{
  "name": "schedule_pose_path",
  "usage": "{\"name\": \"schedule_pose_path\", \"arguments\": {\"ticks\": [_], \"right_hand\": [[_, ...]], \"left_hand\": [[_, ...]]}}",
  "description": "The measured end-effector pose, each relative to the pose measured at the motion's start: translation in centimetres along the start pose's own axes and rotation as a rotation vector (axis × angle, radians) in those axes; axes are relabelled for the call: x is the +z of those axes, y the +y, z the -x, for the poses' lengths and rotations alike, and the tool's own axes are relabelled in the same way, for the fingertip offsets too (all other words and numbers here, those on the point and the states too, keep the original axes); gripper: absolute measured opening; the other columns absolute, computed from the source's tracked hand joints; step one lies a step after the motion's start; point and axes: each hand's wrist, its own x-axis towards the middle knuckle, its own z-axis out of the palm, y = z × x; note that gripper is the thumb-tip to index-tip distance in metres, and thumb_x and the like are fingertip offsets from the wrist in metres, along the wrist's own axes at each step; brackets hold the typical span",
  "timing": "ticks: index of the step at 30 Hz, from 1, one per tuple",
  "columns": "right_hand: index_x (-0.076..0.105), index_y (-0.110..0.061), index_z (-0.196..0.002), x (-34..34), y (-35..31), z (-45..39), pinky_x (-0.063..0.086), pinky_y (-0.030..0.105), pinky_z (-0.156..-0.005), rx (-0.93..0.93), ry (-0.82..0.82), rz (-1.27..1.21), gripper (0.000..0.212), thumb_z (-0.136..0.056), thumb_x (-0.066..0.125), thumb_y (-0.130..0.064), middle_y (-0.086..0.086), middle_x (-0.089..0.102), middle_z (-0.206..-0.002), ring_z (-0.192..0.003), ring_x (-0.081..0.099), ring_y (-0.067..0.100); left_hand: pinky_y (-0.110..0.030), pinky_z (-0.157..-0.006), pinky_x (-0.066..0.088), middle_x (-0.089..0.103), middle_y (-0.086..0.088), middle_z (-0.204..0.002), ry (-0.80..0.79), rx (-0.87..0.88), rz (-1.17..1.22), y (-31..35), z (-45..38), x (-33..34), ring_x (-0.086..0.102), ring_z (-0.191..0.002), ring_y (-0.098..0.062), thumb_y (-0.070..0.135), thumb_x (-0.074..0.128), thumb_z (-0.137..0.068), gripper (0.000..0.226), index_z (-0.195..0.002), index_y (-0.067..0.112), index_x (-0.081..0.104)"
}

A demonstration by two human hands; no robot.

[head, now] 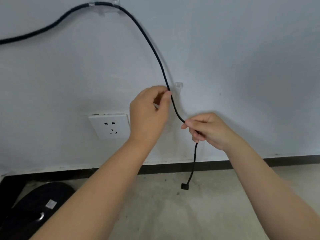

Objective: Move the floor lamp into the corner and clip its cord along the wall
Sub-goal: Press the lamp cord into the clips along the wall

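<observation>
A black cord [149,44] comes in from the left edge, passes through a clear clip [103,5] high on the wall, and curves down to my hands. My left hand [149,111] pinches the cord just left of a second clear clip [178,86], which holds nothing. Lower and to the right, my right hand [206,129] is closed around the cord. Below that hand the cord hangs free, ending in a small black plug [184,186] just above the floor. The lamp's round black base [37,203] lies at the bottom left; its pole is out of view.
A white wall socket [110,126] sits left of my left hand. A dark skirting strip [173,168] runs along the foot of the white wall. The floor is bare grey concrete [173,213].
</observation>
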Motion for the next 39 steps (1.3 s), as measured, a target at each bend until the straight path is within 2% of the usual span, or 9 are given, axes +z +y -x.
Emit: {"name": "schedule_pose_path", "arguments": {"ticks": [5, 8, 11, 16, 20, 25, 30, 35, 39], "right_hand": [[0.065, -0.015, -0.062, -0.3, -1.8, -0.4, 0.035, 0.015, -0.038, 0.021, 0.070, 0.202, 0.026, -0.086, 0.056, -0.019, -0.009, 0.042, -0.026, -0.027, 0.031, 0.003], [0.064, -0.013, -0.060, 0.3, -3.0, -0.7, 0.037, 0.011, -0.037, -0.005, 0.135, 0.342, 0.029, -0.086, 0.055, -0.023, -0.007, 0.049, -0.039, -0.028, 0.038, 0.003], [0.060, -0.014, -0.057, 0.5, -4.5, -0.5, 0.037, 0.016, -0.038, -0.014, 0.136, 0.451, 0.033, -0.087, 0.051, -0.022, 0.000, 0.048, -0.048, -0.031, 0.039, 0.009], [0.055, -0.015, -0.051, -0.1, -5.9, -0.3, 0.030, 0.014, -0.034, 0.009, 0.166, 0.565, 0.032, -0.083, 0.050, -0.017, 0.001, 0.043, -0.047, -0.033, 0.037, 0.012], [0.057, -0.016, -0.054, -2.5, -4.7, 0.8, 0.035, 0.019, -0.041, 0.012, 0.039, 0.527, 0.035, -0.087, 0.051, -0.026, 0.001, 0.045, -0.049, -0.036, 0.039, 0.016], [0.056, -0.013, -0.056, -1.4, -4.8, 0.0, 0.030, 0.007, -0.028, 0.031, 0.007, 0.520, 0.035, -0.088, 0.050, -0.026, 0.002, 0.047, -0.049, -0.022, 0.035, 0.005], [0.056, -0.015, -0.055, -1.2, -5.1, -0.3, 0.035, 0.013, -0.034, -0.010, 0.011, 0.555, 0.034, -0.087, 0.050, -0.026, 0.001, 0.049, -0.050, -0.034, 0.041, 0.014], [0.051, -0.016, -0.050, -1.9, -5.0, -0.1, 0.026, 0.006, -0.024, -0.038, 0.089, 0.584, 0.039, -0.087, 0.051, -0.029, 0.001, 0.047, -0.050, -0.038, 0.041, 0.016], [0.051, -0.016, -0.052, -1.7, -4.9, 0.0, 0.024, 0.005, -0.021, -0.050, 0.096, 0.629, 0.039, -0.088, 0.050, -0.029, 0.003, 0.048, -0.053, -0.041, 0.042, 0.016]], "left_hand": [[-0.019, -0.066, 0.048, 0.055, 0.016, -0.065, 0.035, -0.130, 0.063, 0.5, -0.1, 1.2, 0.055, -0.062, -0.002, 0.005, 0.055, -0.087, 0.020, -0.077, 0.021, 0.058], [-0.029, -0.070, 0.051, 0.054, 0.015, -0.064, 0.044, -0.124, 0.020, 0.7, -0.6, 1.7, 0.054, -0.061, -0.004, 0.004, 0.055, -0.087, 0.015, -0.082, 0.017, 0.060], [-0.034, -0.075, 0.053, 0.055, 0.010, -0.062, 0.063, -0.157, 0.037, 0.6, -1.0, 1.7, 0.056, -0.061, -0.009, 0.004, 0.054, -0.087, 0.019, -0.074, 0.018, 0.056], [-0.031, -0.070, 0.053, 0.056, 0.008, -0.056, 0.084, -0.197, 0.096, 0.5, -1.2, 0.9, 0.056, -0.055, -0.007, 0.004, 0.057, -0.086, 0.037, -0.060, 0.031, 0.052], [-0.031, -0.067, 0.052, 0.056, 0.008, -0.055, 0.055, -0.189, -0.046, 2.7, 0.0, 3.1, 0.056, -0.054, -0.008, 0.005, 0.057, -0.085, 0.038, -0.059, 0.032, 0.051], [-0.032, -0.067, 0.052, 0.057, 0.008, -0.056, 0.055, -0.188, -0.067, 2.2, -0.5, 2.4, 0.058, -0.056, -0.009, 0.006, 0.057, -0.086, 0.037, -0.060, 0.032, 0.052], [-0.037, -0.072, 0.056, 0.058, 0.009, -0.056, 0.101, -0.176, -0.070, 2.2, -0.7, 2.4, 0.063, -0.062, -0.017, 0.008, 0.054, -0.087, 0.035, -0.061, 0.032, 0.051], [-0.036, -0.071, 0.057, 0.059, 0.014, -0.044, 0.126, -0.206, -0.059, 2.0, -0.5, 2.5, 0.063, -0.058, -0.012, 0.009, 0.055, -0.087, 0.035, -0.061, 0.032, 0.053], [-0.027, -0.063, 0.055, 0.059, 0.013, -0.047, 0.146, -0.237, -0.025, 1.6, -1.1, 2.2, 0.061, -0.050, -0.002, 0.003, 0.053, -0.086, 0.036, -0.061, 0.030, 0.056]]}}
